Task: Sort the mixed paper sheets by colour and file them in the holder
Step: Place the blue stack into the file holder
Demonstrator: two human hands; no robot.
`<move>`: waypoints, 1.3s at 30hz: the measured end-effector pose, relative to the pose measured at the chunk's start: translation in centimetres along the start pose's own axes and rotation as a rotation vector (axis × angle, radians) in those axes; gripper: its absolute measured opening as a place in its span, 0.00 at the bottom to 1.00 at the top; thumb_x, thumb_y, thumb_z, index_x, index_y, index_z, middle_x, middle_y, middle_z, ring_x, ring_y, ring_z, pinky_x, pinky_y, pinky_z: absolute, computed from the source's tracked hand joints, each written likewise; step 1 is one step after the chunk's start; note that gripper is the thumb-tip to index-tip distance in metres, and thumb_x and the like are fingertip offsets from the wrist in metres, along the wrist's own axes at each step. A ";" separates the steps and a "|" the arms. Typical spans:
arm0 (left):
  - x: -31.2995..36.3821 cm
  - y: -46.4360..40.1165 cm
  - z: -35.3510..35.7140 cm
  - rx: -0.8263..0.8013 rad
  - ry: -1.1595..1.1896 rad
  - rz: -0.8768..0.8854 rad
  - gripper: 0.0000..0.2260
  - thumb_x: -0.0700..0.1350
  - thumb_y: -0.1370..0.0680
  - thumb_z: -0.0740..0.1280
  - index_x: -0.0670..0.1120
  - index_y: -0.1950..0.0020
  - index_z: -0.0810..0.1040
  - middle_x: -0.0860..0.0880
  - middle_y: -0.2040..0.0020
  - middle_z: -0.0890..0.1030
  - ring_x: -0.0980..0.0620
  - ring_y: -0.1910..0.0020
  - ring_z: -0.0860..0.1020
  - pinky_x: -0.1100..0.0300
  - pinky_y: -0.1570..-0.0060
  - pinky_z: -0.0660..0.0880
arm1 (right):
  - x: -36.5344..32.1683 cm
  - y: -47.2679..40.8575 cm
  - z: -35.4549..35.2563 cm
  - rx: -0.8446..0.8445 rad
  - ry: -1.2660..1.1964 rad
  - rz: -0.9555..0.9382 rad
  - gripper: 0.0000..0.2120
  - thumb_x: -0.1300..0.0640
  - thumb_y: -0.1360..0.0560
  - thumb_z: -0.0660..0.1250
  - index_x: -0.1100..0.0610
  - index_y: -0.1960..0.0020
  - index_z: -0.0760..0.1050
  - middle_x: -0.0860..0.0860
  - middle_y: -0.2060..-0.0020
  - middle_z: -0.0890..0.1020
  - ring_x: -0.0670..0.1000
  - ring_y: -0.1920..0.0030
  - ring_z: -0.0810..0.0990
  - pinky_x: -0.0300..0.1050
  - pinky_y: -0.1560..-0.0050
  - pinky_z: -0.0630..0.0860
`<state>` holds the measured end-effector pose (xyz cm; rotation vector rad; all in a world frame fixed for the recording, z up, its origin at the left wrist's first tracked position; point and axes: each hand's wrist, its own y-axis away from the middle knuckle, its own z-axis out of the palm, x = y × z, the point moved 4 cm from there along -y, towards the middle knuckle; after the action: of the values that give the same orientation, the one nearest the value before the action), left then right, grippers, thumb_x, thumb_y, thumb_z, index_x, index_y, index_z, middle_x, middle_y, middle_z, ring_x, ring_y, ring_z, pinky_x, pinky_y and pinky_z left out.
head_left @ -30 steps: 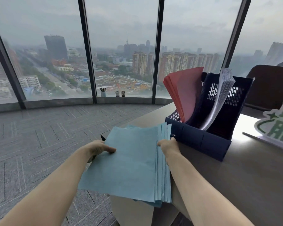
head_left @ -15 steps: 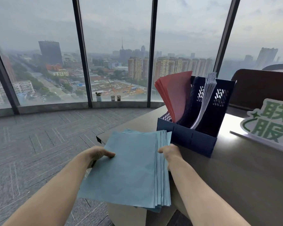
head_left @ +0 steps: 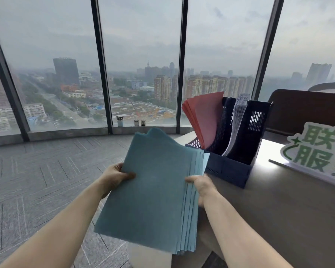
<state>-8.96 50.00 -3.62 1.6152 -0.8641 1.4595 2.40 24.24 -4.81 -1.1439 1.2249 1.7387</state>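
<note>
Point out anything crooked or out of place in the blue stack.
The blue stack, held by the left hand and right hand, is uneven: its top edges sit staggered and its right edges fan out.

The blue holder [head_left: 227, 171] stands at 1 o'clock, its near slots filled by red sheets [head_left: 205, 120] and white sheets [head_left: 238, 120]. At 3 o'clock a green sign [head_left: 317, 151] blocks the desk [head_left: 278, 209]. From 9 to 11 o'clock, open floor [head_left: 46, 180].
</note>
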 end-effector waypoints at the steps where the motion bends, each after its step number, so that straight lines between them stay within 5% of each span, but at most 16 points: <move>1: 0.4 0.4 0.1 0.024 0.026 0.034 0.12 0.29 0.29 0.71 0.41 0.49 0.81 0.45 0.59 0.86 0.50 0.69 0.83 0.59 0.70 0.80 | -0.2 0.4 0.0 -0.010 -0.050 -0.020 0.27 0.64 0.36 0.75 0.59 0.39 0.71 0.53 0.46 0.81 0.56 0.44 0.79 0.60 0.40 0.75; 3: 1.6 1.3 0.5 0.049 0.076 0.102 0.14 0.30 0.32 0.75 0.40 0.50 0.81 0.43 0.58 0.85 0.50 0.68 0.83 0.57 0.68 0.81 | -1.1 1.5 -0.4 0.016 -0.097 -0.084 0.31 0.65 0.38 0.77 0.56 0.38 0.72 0.55 0.49 0.83 0.59 0.49 0.82 0.63 0.45 0.79; 5: 3.0 2.0 1.4 0.064 0.102 0.163 0.14 0.31 0.33 0.75 0.40 0.49 0.81 0.42 0.58 0.85 0.49 0.68 0.83 0.56 0.66 0.82 | -2.7 2.2 -1.4 0.051 -0.104 -0.197 0.23 0.69 0.33 0.74 0.57 0.40 0.75 0.56 0.50 0.84 0.59 0.49 0.83 0.61 0.45 0.80; 9: 6.9 3.1 5.1 0.076 0.145 0.345 0.09 0.30 0.29 0.72 0.42 0.53 0.81 0.50 0.64 0.85 0.53 0.70 0.81 0.61 0.67 0.81 | -8.5 5.7 -4.0 0.063 -0.088 -0.469 0.14 0.72 0.30 0.70 0.60 0.48 0.81 0.53 0.55 0.85 0.52 0.54 0.82 0.43 0.55 0.80; 18: 10.2 4.4 20.6 0.019 0.343 0.534 0.02 0.44 0.24 0.72 0.48 0.56 0.83 0.51 0.60 0.85 0.53 0.62 0.80 0.56 0.60 0.79 | -16.7 13.1 -14.7 0.379 0.114 -0.905 0.06 0.66 0.30 0.68 0.58 0.54 0.78 0.50 0.66 0.79 0.48 0.66 0.74 0.45 0.65 0.72; 20: 8.7 4.4 24.0 0.033 0.287 0.515 0.06 0.46 0.22 0.70 0.46 0.56 0.82 0.53 0.62 0.84 0.57 0.63 0.79 0.61 0.63 0.76 | -15.5 13.0 -17.9 0.429 0.119 -0.905 0.10 0.64 0.28 0.68 0.57 0.47 0.77 0.49 0.62 0.80 0.47 0.63 0.75 0.43 0.60 0.73; 23: 5.2 4.3 27.7 -0.069 0.247 0.407 0.05 0.44 0.23 0.70 0.44 0.58 0.82 0.54 0.65 0.83 0.54 0.62 0.78 0.61 0.63 0.75 | -12.1 11.4 -22.0 0.401 0.099 -0.741 0.24 0.58 0.28 0.73 0.59 0.33 0.73 0.51 0.43 0.82 0.53 0.43 0.80 0.49 0.39 0.75; 26: 3.8 3.8 29.3 -0.142 0.262 0.326 0.03 0.42 0.25 0.73 0.42 0.54 0.83 0.48 0.61 0.85 0.50 0.59 0.80 0.56 0.57 0.76 | -10.2 10.7 -24.7 0.407 0.068 -0.699 0.09 0.66 0.27 0.72 0.65 0.47 0.79 0.59 0.55 0.84 0.62 0.49 0.82 0.47 0.50 0.79; 28: 3.9 3.5 29.9 -0.164 0.292 0.295 0.07 0.41 0.26 0.74 0.43 0.49 0.82 0.46 0.56 0.86 0.50 0.57 0.82 0.53 0.52 0.77 | -9.8 10.8 -25.5 0.448 0.009 -0.690 0.04 0.65 0.26 0.72 0.61 0.52 0.80 0.54 0.57 0.85 0.55 0.50 0.83 0.43 0.52 0.79; 33: 3.5 3.8 31.5 -0.279 0.245 0.226 0.18 0.46 0.35 0.79 0.46 0.47 0.81 0.49 0.55 0.86 0.53 0.56 0.84 0.63 0.60 0.79 | -10.2 9.7 -24.7 0.294 -0.058 -0.746 0.20 0.66 0.26 0.71 0.56 0.35 0.74 0.51 0.46 0.85 0.50 0.47 0.84 0.45 0.45 0.80; 39: 3.3 2.9 32.1 -0.192 0.167 0.286 0.05 0.36 0.29 0.75 0.46 0.62 0.84 0.52 0.64 0.84 0.52 0.63 0.79 0.55 0.56 0.75 | -10.5 9.1 -24.3 0.208 0.012 -0.654 0.14 0.65 0.22 0.66 0.53 0.39 0.75 0.51 0.45 0.84 0.49 0.46 0.83 0.48 0.40 0.78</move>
<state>3.77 20.27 -1.26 1.2475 -1.1346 1.6249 4.29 -2.24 4.07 -1.2481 0.8727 1.0895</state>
